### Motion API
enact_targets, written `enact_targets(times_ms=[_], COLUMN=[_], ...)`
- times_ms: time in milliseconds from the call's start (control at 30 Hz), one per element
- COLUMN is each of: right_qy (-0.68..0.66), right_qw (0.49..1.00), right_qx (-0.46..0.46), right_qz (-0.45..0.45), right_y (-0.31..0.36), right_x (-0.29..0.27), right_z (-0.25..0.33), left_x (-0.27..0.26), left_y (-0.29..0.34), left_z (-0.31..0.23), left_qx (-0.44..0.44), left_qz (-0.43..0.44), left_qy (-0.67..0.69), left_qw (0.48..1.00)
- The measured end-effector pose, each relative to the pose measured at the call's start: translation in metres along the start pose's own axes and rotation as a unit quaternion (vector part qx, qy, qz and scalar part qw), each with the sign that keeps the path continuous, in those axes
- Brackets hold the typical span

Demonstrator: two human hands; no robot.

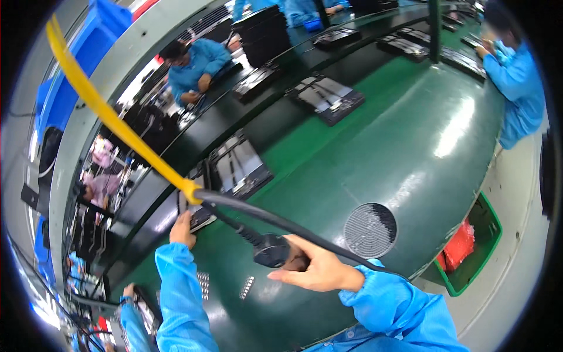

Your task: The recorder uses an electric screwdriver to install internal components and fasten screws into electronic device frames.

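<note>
With its cable end toward me, a black corded tool, shaped like an electric screwdriver (271, 251), stands over the green table. My right hand (322, 268) curls around its brownish body, fingertips partly hidden behind it. To the left, my left hand (183, 230) pinches the near edge of a flat black-and-grey device (202, 220). The black cable (293, 222) passes through the end of a yellow strap (117, 123) that slants across the view. Small silver pieces lie in rows (246, 287) on the table below the tool, with another group (203, 286) beside my left sleeve.
A round grey ridged dish (370, 230) sits right of my right hand. More flat devices (237, 167) lie along the far side, one (328, 98) farther off. Below the right edge, a green bin (475, 264) holds a red bag. Co-workers (196, 70) sit around; one's hand (129, 290) shows at lower left.
</note>
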State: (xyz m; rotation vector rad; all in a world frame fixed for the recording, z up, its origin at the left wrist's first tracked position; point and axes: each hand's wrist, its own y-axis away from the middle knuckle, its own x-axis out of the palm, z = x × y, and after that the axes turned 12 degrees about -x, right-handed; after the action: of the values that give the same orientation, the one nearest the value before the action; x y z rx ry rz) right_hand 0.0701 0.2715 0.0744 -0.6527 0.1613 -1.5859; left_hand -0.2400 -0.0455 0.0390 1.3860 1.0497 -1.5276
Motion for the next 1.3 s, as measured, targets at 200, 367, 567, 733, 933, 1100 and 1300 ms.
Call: enact_targets(times_ms=[200, 367, 567, 733, 933, 1100, 1300], right_qy=[0.067, 0.036, -0.017, 0.103, 0.206, 0.216, 0.213], right_qw=[0.997, 0.997, 0.995, 0.982, 0.95, 0.95, 0.954], right_qx=[-0.026, -0.061, -0.045, -0.081, -0.084, -0.103, -0.109], right_qz=[-0.021, -0.025, -0.086, -0.138, -0.218, -0.201, -0.182], right_y=[0.003, -0.001, 0.002, -0.006, -0.006, -0.005, -0.005], right_x=[-0.011, -0.016, -0.018, -0.022, -0.022, -0.024, -0.019], right_z=[0.001, 0.008, 0.002, 0.009, 0.022, 0.024, 0.025], left_x=[-0.057, -0.1, -0.13, -0.123, -0.073, -0.051, -0.031], left_y=[0.005, 0.046, 0.148, 0.207, 0.277, 0.297, 0.262], left_z=[-0.031, -0.019, -0.082, -0.146, -0.19, -0.197, -0.129], left_qx=[-0.058, -0.06, 0.07, 0.225, 0.239, 0.239, -0.133], left_qz=[-0.235, -0.379, -0.43, -0.33, -0.18, -0.054, -0.09], left_qy=[-0.041, 0.001, 0.145, 0.107, 0.14, 0.244, 0.262], left_qw=[0.97, 0.923, 0.888, 0.911, 0.944, 0.939, 0.952])
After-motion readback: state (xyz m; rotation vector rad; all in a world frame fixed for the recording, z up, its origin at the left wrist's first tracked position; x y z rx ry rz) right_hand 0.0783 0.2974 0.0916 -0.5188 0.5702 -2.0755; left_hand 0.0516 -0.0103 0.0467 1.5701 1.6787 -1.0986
